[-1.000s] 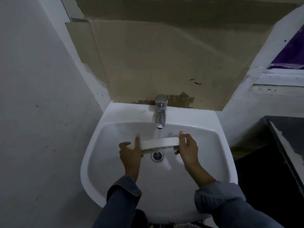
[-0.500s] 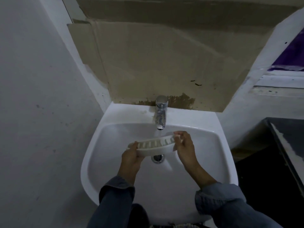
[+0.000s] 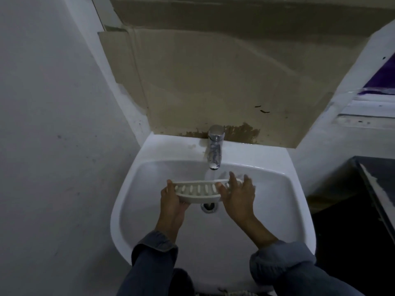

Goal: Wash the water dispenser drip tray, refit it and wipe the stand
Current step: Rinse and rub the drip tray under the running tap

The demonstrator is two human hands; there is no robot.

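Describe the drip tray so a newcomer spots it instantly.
Find the white sink with its chrome tap. Above the drain, the left hand and right hand hold the drip tray at its ends under the water. Only it is a long, curved white piece with a row of oval slots.
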